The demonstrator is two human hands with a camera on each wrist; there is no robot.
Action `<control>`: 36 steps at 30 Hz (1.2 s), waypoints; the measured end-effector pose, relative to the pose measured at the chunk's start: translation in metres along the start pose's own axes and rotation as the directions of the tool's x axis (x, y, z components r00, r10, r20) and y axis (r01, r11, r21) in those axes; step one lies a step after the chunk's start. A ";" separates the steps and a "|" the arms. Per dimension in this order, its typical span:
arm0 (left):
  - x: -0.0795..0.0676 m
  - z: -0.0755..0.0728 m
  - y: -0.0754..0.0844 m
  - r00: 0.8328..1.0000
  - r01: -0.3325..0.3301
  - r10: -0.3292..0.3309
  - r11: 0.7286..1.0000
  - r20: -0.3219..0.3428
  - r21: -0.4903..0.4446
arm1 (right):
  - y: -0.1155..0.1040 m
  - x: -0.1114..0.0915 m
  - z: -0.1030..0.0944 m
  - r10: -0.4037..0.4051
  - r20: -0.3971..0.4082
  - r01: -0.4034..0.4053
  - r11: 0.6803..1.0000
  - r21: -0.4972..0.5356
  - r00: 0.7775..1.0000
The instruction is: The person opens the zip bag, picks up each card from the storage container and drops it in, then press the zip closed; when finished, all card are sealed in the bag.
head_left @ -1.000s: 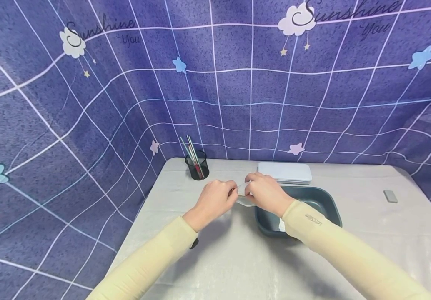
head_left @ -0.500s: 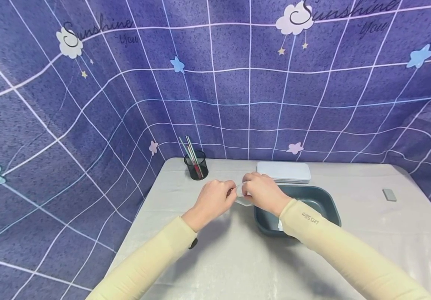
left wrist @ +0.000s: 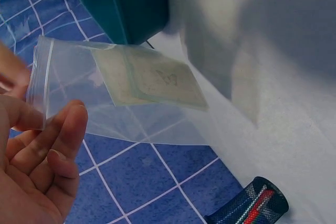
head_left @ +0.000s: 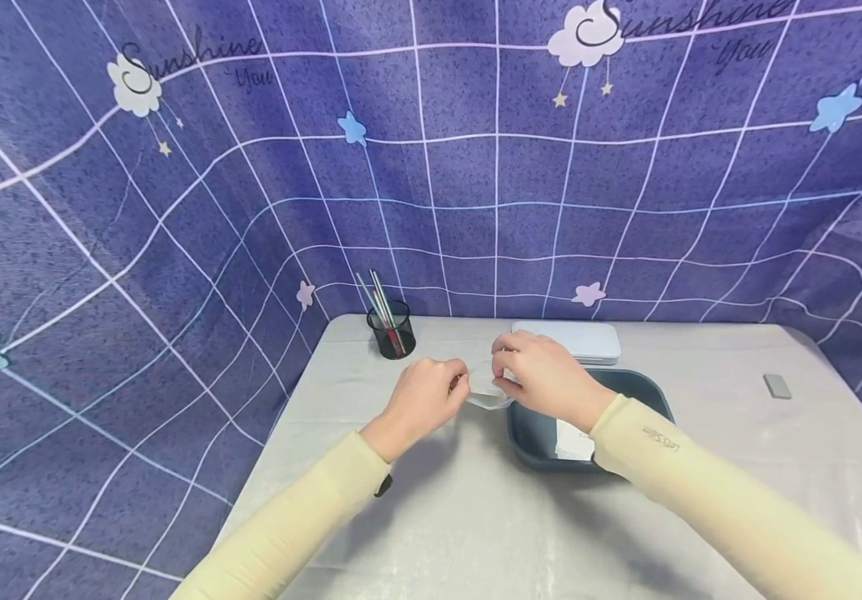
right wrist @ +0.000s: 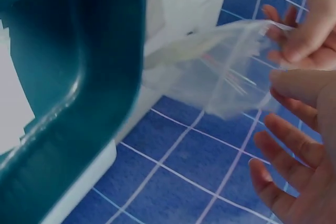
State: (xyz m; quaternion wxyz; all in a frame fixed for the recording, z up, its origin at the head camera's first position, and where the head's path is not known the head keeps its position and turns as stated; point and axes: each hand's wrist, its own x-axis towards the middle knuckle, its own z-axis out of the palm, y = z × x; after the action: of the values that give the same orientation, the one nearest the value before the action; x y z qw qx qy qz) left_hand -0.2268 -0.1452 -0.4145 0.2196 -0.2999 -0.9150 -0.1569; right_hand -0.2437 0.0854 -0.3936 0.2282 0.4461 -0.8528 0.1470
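A clear zip-lock bag (head_left: 486, 388) is held up between both hands, left of the dark teal basin (head_left: 532, 435). Pale flat card-like pieces (left wrist: 163, 74) lie inside it, as the left wrist view shows. Thumb and fingers of my left hand (head_left: 425, 402) pinch the bag at its zip end. Opposite, my right hand (head_left: 551, 377) pinches near the same end, thumb at the bag's edge and its other fingers spread in the right wrist view. White paper (head_left: 573, 442) lies in the basin, partly covered by the right sleeve in the head view.
A black mesh cup (head_left: 393, 340) of pens stands at the back left. Behind the basin lies a pale blue flat case (head_left: 573, 340). A small grey block (head_left: 778, 387) sits toward the right table edge. A patterned blue curtain (head_left: 431, 167) encloses the back and left.
My right hand has shifted a little right and away from my left hand, so more of the bag shows between them. More of the white paper in the basin is uncovered.
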 end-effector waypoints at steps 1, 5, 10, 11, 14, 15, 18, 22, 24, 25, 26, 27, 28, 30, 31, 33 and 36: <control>0.000 0.000 0.000 1.000 0.001 -0.001 1.000 -0.002 0.000 | 0.001 -0.001 -0.004 0.002 -0.013 -0.002 1.000 0.003 1.000; 0.000 0.000 0.000 1.000 0.002 -0.002 1.000 -0.004 -0.008 | 0.009 -0.008 -0.020 0.035 -0.048 -0.035 0.999 0.014 0.998; -0.001 0.000 -0.001 1.000 0.015 -0.015 1.000 0.006 -0.013 | 0.027 -0.024 -0.028 0.115 -0.039 -0.115 0.993 0.008 0.993; -0.001 0.000 -0.001 1.000 0.017 -0.017 1.000 0.009 -0.013 | 0.031 -0.029 -0.027 0.133 -0.025 -0.133 0.991 0.002 0.991; -0.001 0.001 -0.002 1.000 0.020 -0.020 1.000 0.017 -0.012 | 0.045 -0.041 -0.023 0.182 0.033 -0.182 0.983 -0.011 0.983; 0.000 0.001 -0.002 1.000 0.020 -0.020 1.000 0.017 -0.012 | 0.049 -0.046 -0.021 0.195 0.053 -0.194 0.981 -0.013 0.979; 0.000 0.001 -0.002 1.000 0.018 -0.018 1.000 0.012 -0.013 | 0.061 -0.060 -0.014 0.229 0.102 -0.228 0.973 -0.020 0.968; 0.000 -0.001 -0.001 1.000 0.019 -0.019 1.000 0.004 -0.017 | 0.071 -0.076 -0.008 0.266 0.166 -0.263 0.964 -0.038 0.950; 0.000 -0.001 -0.001 1.000 0.020 -0.020 1.000 0.004 -0.019 | 0.075 -0.084 -0.005 0.279 0.204 -0.276 0.960 -0.046 0.938; 0.000 -0.001 -0.001 1.000 0.021 -0.021 1.000 0.005 -0.019 | 0.076 -0.087 -0.004 0.286 0.220 -0.283 0.958 -0.046 0.932; 0.000 0.000 -0.001 1.000 0.022 -0.021 1.000 0.005 -0.017 | 0.077 -0.090 -0.002 0.293 0.233 -0.291 0.956 -0.045 0.927; 0.000 0.000 -0.001 1.000 0.022 -0.022 1.000 0.006 -0.016 | 0.080 -0.094 0.001 0.297 0.244 -0.295 0.955 -0.046 0.923; 0.000 0.000 -0.002 1.000 0.022 -0.022 1.000 0.007 -0.015 | 0.082 -0.098 0.004 0.298 0.256 -0.296 0.954 -0.046 0.920; 0.000 0.001 -0.002 1.000 0.023 -0.023 1.000 0.011 -0.012 | 0.084 -0.104 0.008 0.308 0.279 -0.308 0.950 -0.045 0.909; 0.000 0.001 -0.002 1.000 0.025 -0.025 1.000 0.013 -0.010 | 0.085 -0.107 0.011 0.314 0.290 -0.314 0.948 -0.050 0.904; 0.000 0.000 -0.001 0.999 0.028 -0.028 1.000 0.018 -0.009 | 0.087 -0.112 0.014 0.332 0.323 -0.333 0.941 -0.056 0.886; 0.000 0.000 0.000 0.999 0.031 -0.030 1.000 0.022 -0.008 | 0.087 -0.120 0.017 0.361 0.369 -0.360 0.930 -0.075 0.857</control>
State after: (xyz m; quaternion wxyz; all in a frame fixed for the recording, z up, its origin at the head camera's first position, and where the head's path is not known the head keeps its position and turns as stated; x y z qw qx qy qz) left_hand -0.2270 -0.1455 -0.4149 0.2058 -0.2886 -0.9211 -0.1608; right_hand -0.2599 0.2095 -0.4752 0.0296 0.2979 -0.9491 0.0976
